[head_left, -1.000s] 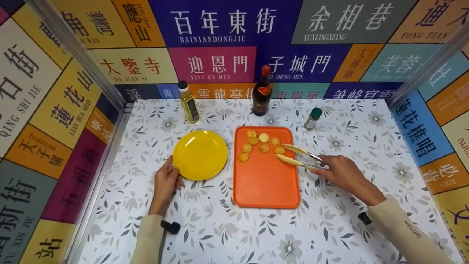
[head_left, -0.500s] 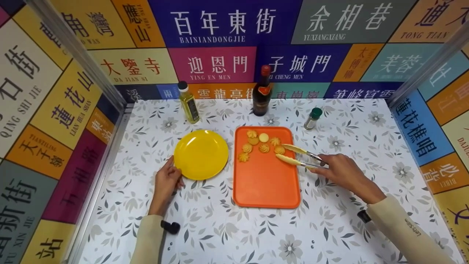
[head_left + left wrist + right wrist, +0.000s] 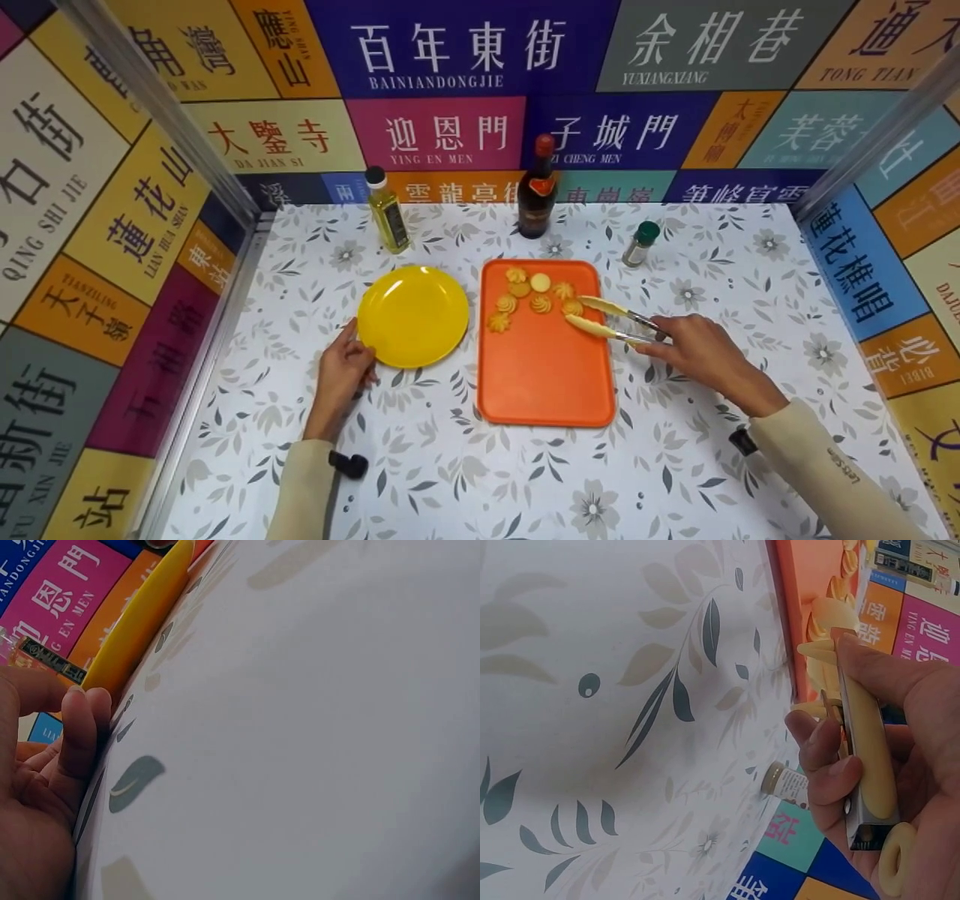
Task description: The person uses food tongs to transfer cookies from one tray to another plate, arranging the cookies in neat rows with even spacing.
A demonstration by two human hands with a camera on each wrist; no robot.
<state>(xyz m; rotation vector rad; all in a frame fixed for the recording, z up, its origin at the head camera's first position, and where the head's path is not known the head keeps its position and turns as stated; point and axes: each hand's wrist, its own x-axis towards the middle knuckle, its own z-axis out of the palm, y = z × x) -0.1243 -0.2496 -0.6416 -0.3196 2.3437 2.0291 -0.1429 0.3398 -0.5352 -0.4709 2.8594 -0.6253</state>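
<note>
A yellow plate [image 3: 412, 315] lies on the left of the table. My left hand [image 3: 345, 367] pinches its lower left rim; in the left wrist view, thumb and fingers meet at the edge of the plate [image 3: 142, 622]. On the right, my right hand [image 3: 701, 352] grips tongs [image 3: 592, 327] with pale yellow tips. Their tips are spread over the right side of an orange tray [image 3: 547, 375], with one swirled cookie [image 3: 572, 307] right at the upper tip. Several more cookies [image 3: 540, 303] lie across the tray's far half. The right wrist view shows fingers wrapped round the tongs' handle [image 3: 870, 750].
Behind the plate stands an oil bottle [image 3: 388, 214] with a black cap. A dark bottle [image 3: 536, 199] with a red top stands behind the tray. To its right is a small green-capped jar [image 3: 641, 244]. Printed panels wall in the back and both sides of the floral-covered table [image 3: 450, 480].
The plate has slid very slightly to the right along with my left hand. The right hand, tongs and cookies look unmoved.
</note>
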